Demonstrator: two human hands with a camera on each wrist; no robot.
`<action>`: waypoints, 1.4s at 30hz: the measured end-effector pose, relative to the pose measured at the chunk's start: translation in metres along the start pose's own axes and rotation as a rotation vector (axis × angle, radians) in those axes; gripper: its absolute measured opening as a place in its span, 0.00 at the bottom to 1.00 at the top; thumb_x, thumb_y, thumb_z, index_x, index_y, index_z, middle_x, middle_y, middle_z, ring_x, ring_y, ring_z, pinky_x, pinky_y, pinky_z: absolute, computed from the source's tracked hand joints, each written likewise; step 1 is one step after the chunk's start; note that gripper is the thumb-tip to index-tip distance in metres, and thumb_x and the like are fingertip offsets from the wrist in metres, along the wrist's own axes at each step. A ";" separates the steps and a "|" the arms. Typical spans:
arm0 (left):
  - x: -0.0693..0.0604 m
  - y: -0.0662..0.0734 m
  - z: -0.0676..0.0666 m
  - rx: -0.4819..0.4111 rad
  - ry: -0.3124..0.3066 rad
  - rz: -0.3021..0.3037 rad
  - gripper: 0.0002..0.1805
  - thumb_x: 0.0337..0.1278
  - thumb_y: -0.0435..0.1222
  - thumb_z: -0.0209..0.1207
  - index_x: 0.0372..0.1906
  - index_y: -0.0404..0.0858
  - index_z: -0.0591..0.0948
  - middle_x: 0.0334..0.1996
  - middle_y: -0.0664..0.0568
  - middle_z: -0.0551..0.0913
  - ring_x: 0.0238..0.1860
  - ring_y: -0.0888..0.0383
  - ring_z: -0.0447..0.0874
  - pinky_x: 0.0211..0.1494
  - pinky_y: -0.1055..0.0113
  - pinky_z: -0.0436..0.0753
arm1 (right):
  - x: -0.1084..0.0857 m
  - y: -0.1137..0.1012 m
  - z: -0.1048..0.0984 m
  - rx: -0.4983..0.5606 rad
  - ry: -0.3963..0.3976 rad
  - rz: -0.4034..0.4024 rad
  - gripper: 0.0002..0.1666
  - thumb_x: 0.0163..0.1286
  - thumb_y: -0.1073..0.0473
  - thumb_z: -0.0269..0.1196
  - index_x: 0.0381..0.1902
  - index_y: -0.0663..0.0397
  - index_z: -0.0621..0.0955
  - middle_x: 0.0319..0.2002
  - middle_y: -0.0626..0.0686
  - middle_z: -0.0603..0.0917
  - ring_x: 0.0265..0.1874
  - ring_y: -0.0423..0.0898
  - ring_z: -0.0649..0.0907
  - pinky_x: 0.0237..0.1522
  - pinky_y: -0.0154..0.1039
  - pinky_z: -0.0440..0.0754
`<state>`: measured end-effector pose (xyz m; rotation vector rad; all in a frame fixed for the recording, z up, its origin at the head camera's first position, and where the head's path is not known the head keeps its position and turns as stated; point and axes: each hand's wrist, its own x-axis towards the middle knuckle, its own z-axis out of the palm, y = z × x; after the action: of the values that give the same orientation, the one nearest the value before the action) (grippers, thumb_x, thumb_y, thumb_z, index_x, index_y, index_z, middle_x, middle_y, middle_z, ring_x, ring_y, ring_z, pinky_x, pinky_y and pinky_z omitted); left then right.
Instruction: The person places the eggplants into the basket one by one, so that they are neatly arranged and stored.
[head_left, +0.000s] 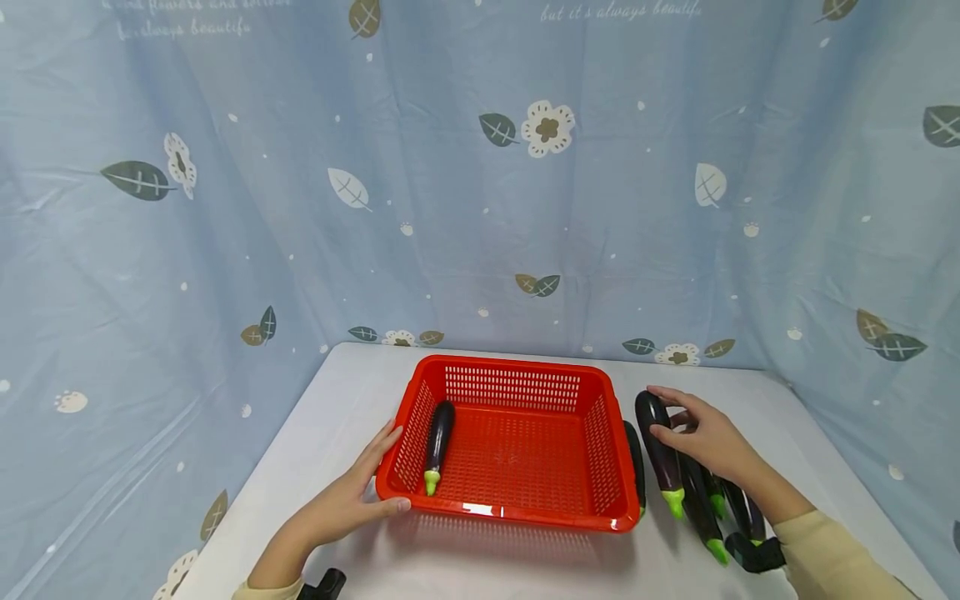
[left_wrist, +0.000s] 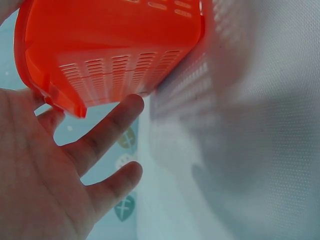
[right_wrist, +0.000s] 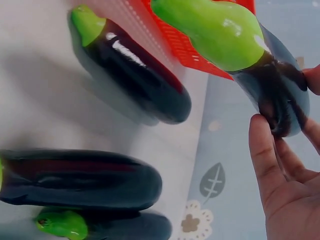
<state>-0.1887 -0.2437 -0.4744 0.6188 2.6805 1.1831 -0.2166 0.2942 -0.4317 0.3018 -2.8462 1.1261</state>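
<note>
A red plastic basket (head_left: 517, 458) stands on the white table, with one dark purple eggplant (head_left: 440, 433) lying along its left side. My left hand (head_left: 341, 504) rests at the basket's left front corner; its fingers are spread, touching the rim (left_wrist: 47, 92). Just right of the basket, my right hand (head_left: 708, 437) holds another eggplant (head_left: 660, 450) between thumb and fingers, green stem end toward me. In the right wrist view this eggplant (right_wrist: 275, 95) is up off the table, its green cap (right_wrist: 225, 35) nearest the camera.
Several more eggplants (head_left: 701, 512) lie on the table under and beside my right hand. One eggplant (head_left: 635, 467) lies close along the basket's right wall, partly hidden by it. A blue patterned curtain (head_left: 480, 208) hangs behind the white table (head_left: 360, 375).
</note>
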 end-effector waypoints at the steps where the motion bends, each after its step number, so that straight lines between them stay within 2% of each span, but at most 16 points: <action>1: 0.000 0.000 0.000 0.001 0.000 0.000 0.55 0.58 0.52 0.69 0.83 0.50 0.49 0.83 0.50 0.41 0.77 0.32 0.50 0.64 0.26 0.65 | 0.001 -0.001 0.000 0.001 -0.001 -0.003 0.40 0.69 0.48 0.70 0.74 0.53 0.70 0.65 0.69 0.75 0.48 0.60 0.83 0.39 0.48 0.87; 19: -0.001 -0.002 0.000 0.004 0.010 0.013 0.55 0.58 0.52 0.69 0.83 0.50 0.49 0.83 0.51 0.42 0.78 0.33 0.50 0.65 0.25 0.64 | 0.011 -0.012 0.000 -0.009 -0.016 0.006 0.40 0.69 0.45 0.68 0.75 0.49 0.69 0.64 0.69 0.75 0.51 0.61 0.82 0.41 0.54 0.87; 29: 0.000 -0.002 0.001 0.013 -0.002 -0.023 0.55 0.58 0.54 0.69 0.83 0.52 0.48 0.83 0.53 0.41 0.78 0.34 0.50 0.65 0.26 0.65 | 0.016 -0.021 0.003 0.007 -0.022 -0.001 0.40 0.70 0.45 0.68 0.75 0.49 0.70 0.64 0.68 0.75 0.51 0.61 0.82 0.44 0.58 0.86; 33: 0.000 -0.002 0.001 0.007 -0.007 -0.034 0.55 0.58 0.54 0.68 0.83 0.53 0.48 0.83 0.54 0.40 0.78 0.34 0.49 0.64 0.25 0.65 | 0.018 -0.023 0.004 0.043 -0.032 -0.008 0.39 0.70 0.46 0.68 0.75 0.49 0.70 0.64 0.68 0.76 0.50 0.59 0.82 0.44 0.57 0.86; 38: 0.000 -0.002 0.001 -0.001 0.000 -0.005 0.55 0.58 0.52 0.69 0.83 0.52 0.49 0.83 0.52 0.41 0.78 0.33 0.49 0.64 0.25 0.65 | 0.022 -0.026 0.005 0.079 -0.036 -0.009 0.39 0.70 0.47 0.68 0.75 0.49 0.70 0.64 0.67 0.76 0.49 0.57 0.83 0.43 0.53 0.85; 42: 0.000 -0.002 0.000 -0.003 0.002 0.002 0.55 0.57 0.52 0.70 0.83 0.52 0.49 0.83 0.53 0.41 0.78 0.33 0.49 0.65 0.25 0.64 | 0.024 -0.031 0.006 0.074 -0.039 0.001 0.39 0.70 0.46 0.68 0.75 0.49 0.70 0.64 0.67 0.76 0.50 0.58 0.82 0.44 0.54 0.85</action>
<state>-0.1889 -0.2445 -0.4760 0.6201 2.6796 1.1891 -0.2341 0.2644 -0.4124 0.3304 -2.8425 1.2408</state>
